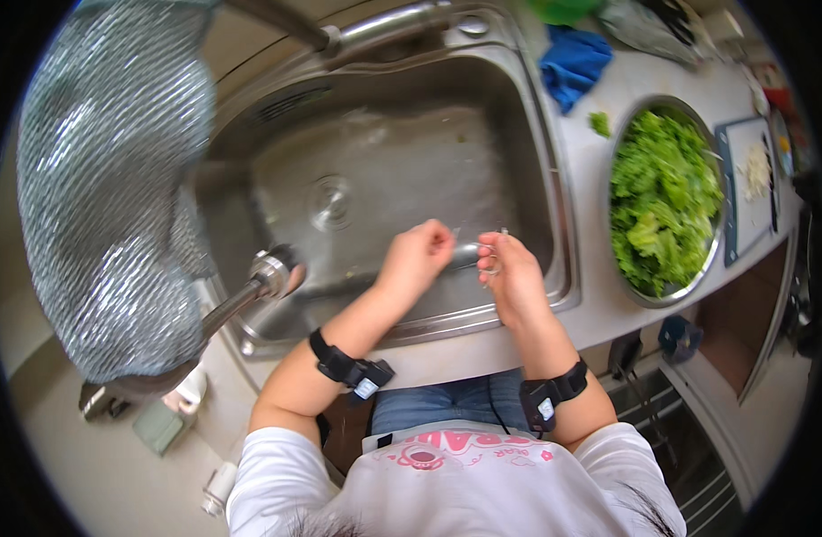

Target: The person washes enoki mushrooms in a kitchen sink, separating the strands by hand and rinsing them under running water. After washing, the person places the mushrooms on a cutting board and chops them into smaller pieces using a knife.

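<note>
Over the near right part of a stainless steel sink [384,161], my two hands are held close together, a little apart. My right hand [515,272] has its fingers curled around some thin pale strands [495,270], too small and blurred to name. My left hand [417,255] is beside it with fingertips drawn together. Whether anything is pinched in those fingertips is hard to make out. The sink's round drain [331,201] lies beyond my left hand, and a few small green scraps are scattered on the basin floor.
On the counter to the right stand a metal bowl of green lettuce [666,201] and a cutting board [743,215] with chopped pale pieces [756,173]. A blue cloth [575,66] lies behind. At left are a hose-like sprayer [273,272], and a large silvery ribbed sheet [115,168].
</note>
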`<state>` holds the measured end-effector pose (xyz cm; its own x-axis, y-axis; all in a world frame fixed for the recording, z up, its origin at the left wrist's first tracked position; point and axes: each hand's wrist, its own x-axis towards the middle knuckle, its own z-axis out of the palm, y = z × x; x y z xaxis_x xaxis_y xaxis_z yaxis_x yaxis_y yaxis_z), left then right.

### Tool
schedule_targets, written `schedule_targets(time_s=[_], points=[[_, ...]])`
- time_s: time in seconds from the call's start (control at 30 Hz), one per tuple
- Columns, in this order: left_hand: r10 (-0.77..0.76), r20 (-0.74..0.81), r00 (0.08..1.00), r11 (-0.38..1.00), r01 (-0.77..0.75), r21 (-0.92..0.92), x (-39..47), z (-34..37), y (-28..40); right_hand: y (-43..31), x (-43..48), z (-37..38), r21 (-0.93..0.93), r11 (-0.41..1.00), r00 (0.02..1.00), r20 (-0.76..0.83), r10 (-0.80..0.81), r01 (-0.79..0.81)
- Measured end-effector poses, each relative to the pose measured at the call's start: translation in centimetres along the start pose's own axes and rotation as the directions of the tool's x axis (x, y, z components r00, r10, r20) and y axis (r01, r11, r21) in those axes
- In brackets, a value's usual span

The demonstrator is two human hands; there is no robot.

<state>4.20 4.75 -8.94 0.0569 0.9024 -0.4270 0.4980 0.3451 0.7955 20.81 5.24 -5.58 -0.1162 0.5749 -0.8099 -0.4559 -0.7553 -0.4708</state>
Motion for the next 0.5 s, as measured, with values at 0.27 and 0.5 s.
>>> schedule_targets(time_s=[0.27, 0.5], points=[[0.446, -0.052, 0.894, 0.810, -0.378, 0.449, -4.0, -0.6, 4.5, 2.7, 1.0, 3.3, 0.332, 0.938, 0.992, -0.041, 0.120, -0.100], [0.383, 0.058, 0.922, 0.868, -0.381, 0.318, -8.2, -3.1, 2.9, 0.7, 0.7, 3.4, 0.092, 0.991, 0.994, -0.036, 0.100, -0.096]])
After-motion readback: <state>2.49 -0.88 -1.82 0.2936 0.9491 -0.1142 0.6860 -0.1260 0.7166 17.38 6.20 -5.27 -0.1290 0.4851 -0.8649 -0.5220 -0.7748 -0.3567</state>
